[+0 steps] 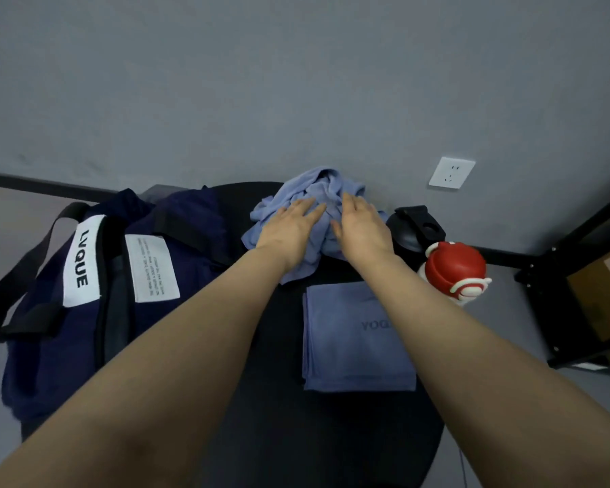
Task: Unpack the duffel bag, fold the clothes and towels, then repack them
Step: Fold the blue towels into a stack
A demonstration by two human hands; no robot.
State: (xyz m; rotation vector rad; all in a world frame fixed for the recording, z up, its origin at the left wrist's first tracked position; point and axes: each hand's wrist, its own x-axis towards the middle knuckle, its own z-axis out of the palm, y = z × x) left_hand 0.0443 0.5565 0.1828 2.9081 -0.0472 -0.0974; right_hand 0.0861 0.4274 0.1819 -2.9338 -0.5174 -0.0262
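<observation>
A navy duffel bag [96,287] with white labels lies on the left side of a round black table [279,417]. At the table's far edge sits a crumpled light-blue cloth [317,184]. My left hand [289,230] and my right hand [360,230] both reach out over it with fingers straight, resting on or just above the heap. Closer to me lies a folded light-blue towel [346,346] with dark lettering, partly under my right forearm.
A black bottle [416,227] and a white bottle with a red cap [455,269] stand at the table's right edge. A black metal shelf [578,276] holding a cardboard box is at the right. A wall socket [451,172] sits on the grey wall behind.
</observation>
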